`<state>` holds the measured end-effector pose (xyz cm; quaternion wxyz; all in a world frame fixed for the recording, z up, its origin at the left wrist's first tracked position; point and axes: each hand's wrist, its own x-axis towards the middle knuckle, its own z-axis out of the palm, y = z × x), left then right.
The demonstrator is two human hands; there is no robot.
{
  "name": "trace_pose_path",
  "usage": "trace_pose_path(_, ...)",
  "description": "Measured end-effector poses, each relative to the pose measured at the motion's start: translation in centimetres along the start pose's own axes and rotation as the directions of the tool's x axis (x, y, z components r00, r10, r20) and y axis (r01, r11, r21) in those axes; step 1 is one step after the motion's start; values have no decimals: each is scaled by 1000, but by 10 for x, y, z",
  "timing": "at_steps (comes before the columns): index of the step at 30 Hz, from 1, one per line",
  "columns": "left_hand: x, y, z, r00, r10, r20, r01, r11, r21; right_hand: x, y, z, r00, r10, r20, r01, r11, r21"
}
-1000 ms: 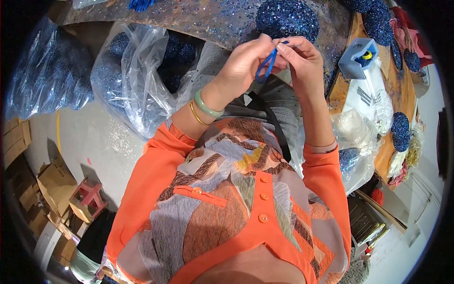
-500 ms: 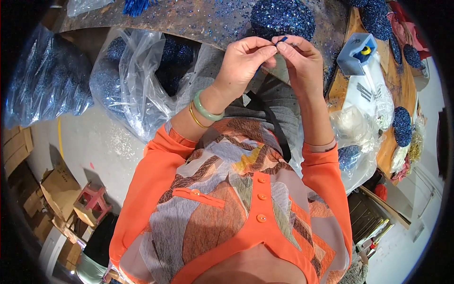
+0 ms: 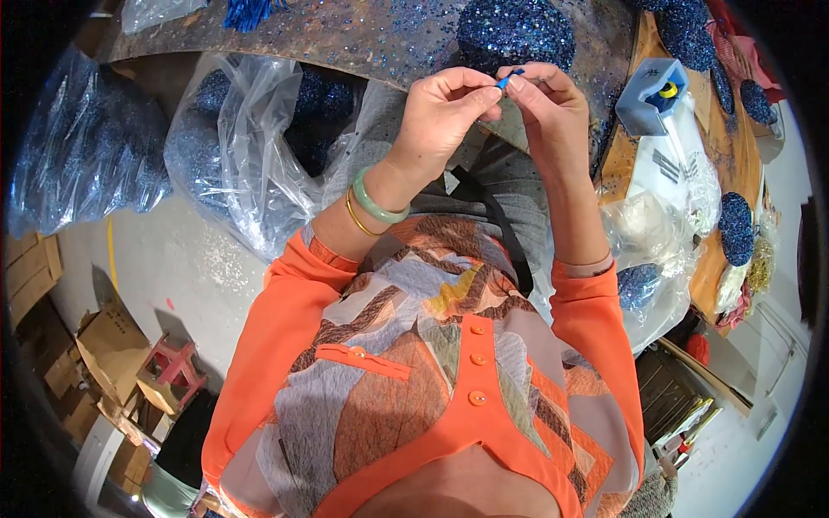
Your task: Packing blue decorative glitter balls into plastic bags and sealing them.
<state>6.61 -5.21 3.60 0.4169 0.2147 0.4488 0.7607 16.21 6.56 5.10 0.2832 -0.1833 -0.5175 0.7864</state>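
Observation:
My left hand and my right hand meet in front of me, fingertips pinched together on a small blue strip. Only its short bright-blue end shows between the fingers. A green bangle and a thin gold one sit on my left wrist. Just beyond the hands lies a dark blue glittery ball on the glitter-strewn table. My orange patterned top fills the lower middle of the view.
Clear plastic bags of blue glittery stuff stand on the floor at the left. A light blue holder and more glittery balls lie on the wooden bench at the right. Cardboard boxes and a small red stool sit lower left.
A second ago the blue strip hung as a longer loop between my hands. It is now gathered short between the fingertips, and the hands have closed together.

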Motion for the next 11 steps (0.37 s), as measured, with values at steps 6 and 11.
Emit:
trace_pose_path(6, -1, 0, -1, 1000, -13, -15, 13, 1000, 9, -1, 2, -3, 1000, 0, -2, 0, 998, -56)
trace_pose_path(11, 0, -1, -2, 1000, -13, -12, 13, 1000, 14, -1, 1, -3, 1000, 20, -6, -20, 998, -67)
